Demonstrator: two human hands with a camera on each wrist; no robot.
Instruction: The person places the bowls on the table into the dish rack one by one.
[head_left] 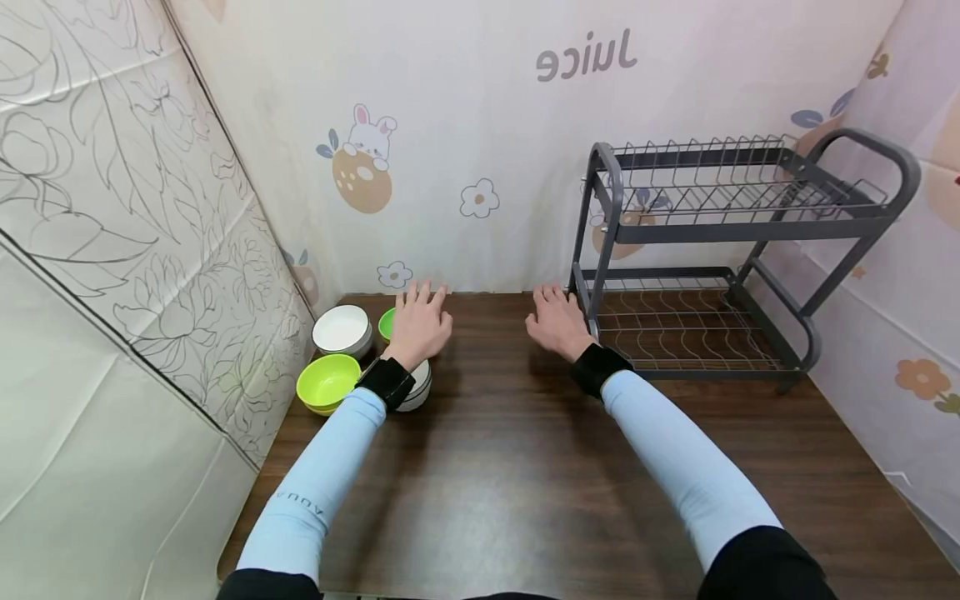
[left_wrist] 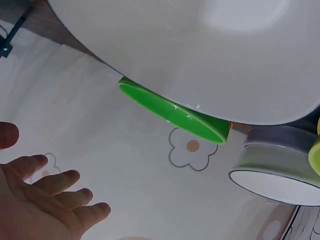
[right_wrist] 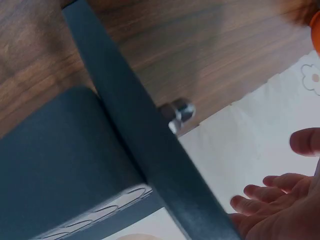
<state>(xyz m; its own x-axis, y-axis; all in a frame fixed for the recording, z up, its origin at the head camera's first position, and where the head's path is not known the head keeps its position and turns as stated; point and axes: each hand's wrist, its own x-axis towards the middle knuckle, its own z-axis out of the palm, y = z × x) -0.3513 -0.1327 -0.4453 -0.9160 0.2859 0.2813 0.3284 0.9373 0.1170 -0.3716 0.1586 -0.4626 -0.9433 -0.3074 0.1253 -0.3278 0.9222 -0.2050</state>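
Observation:
My left hand (head_left: 418,327) is held over the bowls at the back left, its fingers spread and nothing in them. Partly hidden beneath it are a bright green bowl (head_left: 386,324) and a white bowl with a dark rim (head_left: 420,387). Left of these stand another white bowl (head_left: 342,328) and a lime-green bowl (head_left: 328,380), which seems stacked on another. Beside the front left corner of the dark grey two-tier dish rack (head_left: 606,192) is my right hand (head_left: 558,322), fingers extended and holding nothing. An orange object (right_wrist: 316,32) shows at the right wrist view's edge.
The rack's wire shelves (head_left: 690,325) stand at the back right of the brown wooden tabletop (head_left: 480,483). A printed wall covering (head_left: 465,125) runs along the back, with similar panels on both sides.

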